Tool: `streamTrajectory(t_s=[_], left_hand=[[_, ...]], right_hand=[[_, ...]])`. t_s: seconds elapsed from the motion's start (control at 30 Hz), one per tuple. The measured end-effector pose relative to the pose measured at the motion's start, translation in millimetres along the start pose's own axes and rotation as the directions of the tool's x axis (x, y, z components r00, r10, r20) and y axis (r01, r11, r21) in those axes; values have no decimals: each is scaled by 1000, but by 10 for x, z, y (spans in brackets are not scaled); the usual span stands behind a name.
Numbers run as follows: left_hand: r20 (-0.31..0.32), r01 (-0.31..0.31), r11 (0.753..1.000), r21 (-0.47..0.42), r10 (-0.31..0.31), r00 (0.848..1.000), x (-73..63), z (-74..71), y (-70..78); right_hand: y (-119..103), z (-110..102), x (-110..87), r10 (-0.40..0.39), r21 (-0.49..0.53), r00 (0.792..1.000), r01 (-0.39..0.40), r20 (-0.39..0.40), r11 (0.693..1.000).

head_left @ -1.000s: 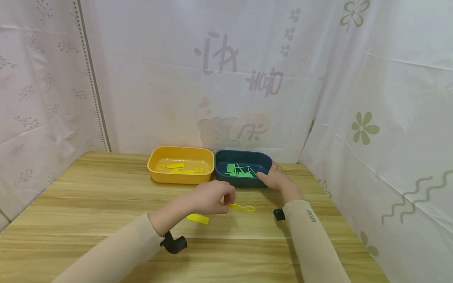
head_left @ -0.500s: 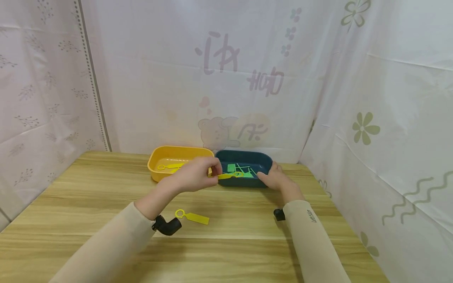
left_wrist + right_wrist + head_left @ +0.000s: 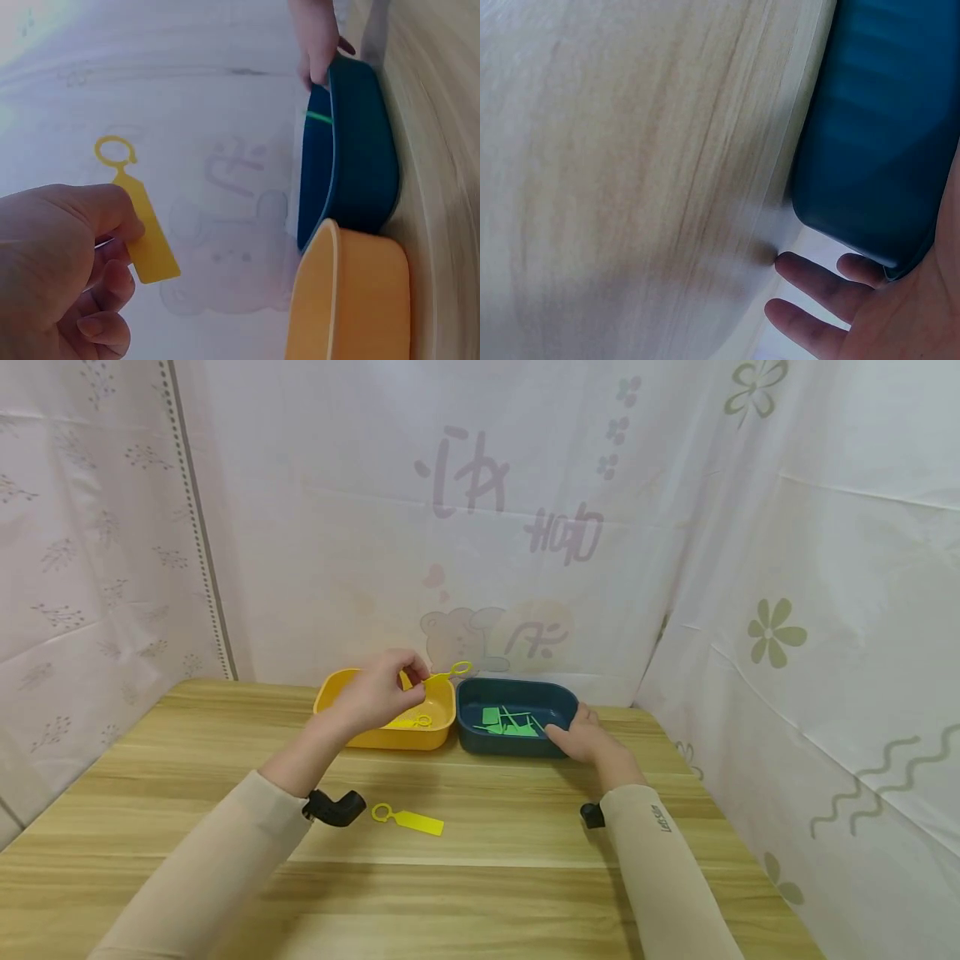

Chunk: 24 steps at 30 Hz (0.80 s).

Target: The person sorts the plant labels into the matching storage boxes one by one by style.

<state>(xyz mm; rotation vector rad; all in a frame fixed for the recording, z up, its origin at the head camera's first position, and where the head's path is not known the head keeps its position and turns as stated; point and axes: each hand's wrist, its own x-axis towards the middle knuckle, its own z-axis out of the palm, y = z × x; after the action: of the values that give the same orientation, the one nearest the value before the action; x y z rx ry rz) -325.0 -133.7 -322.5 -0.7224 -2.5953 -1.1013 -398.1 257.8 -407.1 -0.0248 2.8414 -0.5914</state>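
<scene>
My left hand [image 3: 378, 693] pinches a yellow plastic tag [image 3: 148, 232] with a ring at one end, between thumb and fingers. It is held in the air above the yellow bin [image 3: 397, 740]; the ring points up in the left wrist view. My right hand [image 3: 587, 737] holds the right end of the dark blue bin [image 3: 495, 746], thumb over the rim and fingers outside. In the right wrist view some fingers [image 3: 810, 281] stretch past the bin's corner. Another yellow tag [image 3: 418, 822] lies flat on the table, nearer to me.
Inside the yellow bin a yellow tag [image 3: 412, 722] shows; my left hand hides part of the interior. Several green pieces [image 3: 512, 723] lie in the dark blue bin. Both bins stand side by side on the wooden table [image 3: 480, 893], close to the patterned curtain [image 3: 337, 568] behind.
My left hand has carried the tag from low over the table, past the dark blue bin's front, up and left to above the yellow bin. The right hand stays put.
</scene>
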Motion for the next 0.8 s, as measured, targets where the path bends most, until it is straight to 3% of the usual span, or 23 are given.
streamTrajectory(t_s=[0.37,0.63,0.8], left_hand=[[-92,121,986,111,-111,990,34,-153,-350],[-93,200,959,200,-184,978,15,-212,-584],[-77,228,950,212,-216,973,-8,-236,-668]], right_hand=[[18,7,24,-4,-1,1000,4,-6,1000],[24,14,32,-8,5,1000,8,-9,1000],[29,13,25,-9,-3,1000,9,-12,1000]])
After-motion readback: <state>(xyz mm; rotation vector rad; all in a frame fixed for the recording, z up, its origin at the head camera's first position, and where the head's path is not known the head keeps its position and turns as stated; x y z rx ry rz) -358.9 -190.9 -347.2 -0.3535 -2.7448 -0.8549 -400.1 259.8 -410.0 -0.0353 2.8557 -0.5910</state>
